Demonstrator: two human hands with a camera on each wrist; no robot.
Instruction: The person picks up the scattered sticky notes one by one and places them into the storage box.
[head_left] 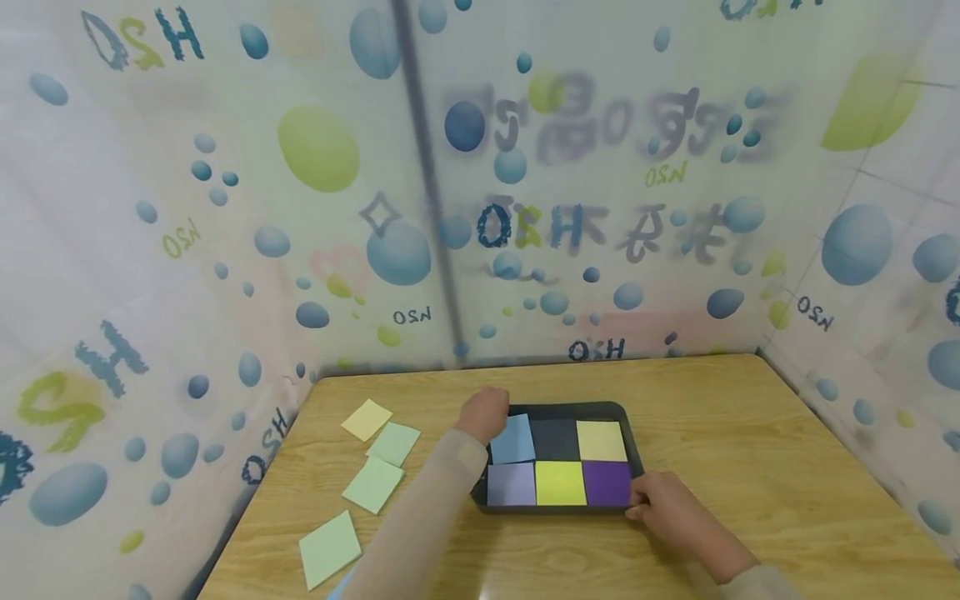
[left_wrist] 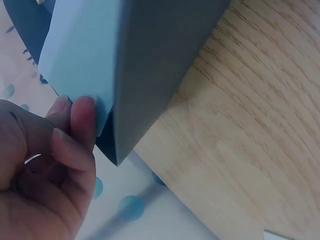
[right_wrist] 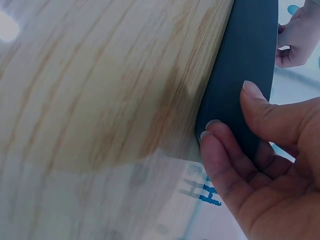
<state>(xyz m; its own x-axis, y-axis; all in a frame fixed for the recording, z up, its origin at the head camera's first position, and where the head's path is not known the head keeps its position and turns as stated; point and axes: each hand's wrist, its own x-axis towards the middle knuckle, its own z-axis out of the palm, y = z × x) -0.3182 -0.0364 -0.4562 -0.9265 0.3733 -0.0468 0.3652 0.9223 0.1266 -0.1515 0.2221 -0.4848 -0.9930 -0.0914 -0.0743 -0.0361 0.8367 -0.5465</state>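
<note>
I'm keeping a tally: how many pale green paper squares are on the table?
3, all left of the black tray: a far green square, a middle green square and a near green square. The left sleeve may hide more.

I see tray (head_left: 555, 510) on table (head_left: 750, 467), paper squares (head_left: 560, 483) inside in two rows, loose squares (head_left: 373, 485) on table left of tray, left hand (head_left: 484, 414) at its back-left corner, right hand (head_left: 667, 498) at front-right, backdrop (head_left: 525, 183) behind table.
</note>
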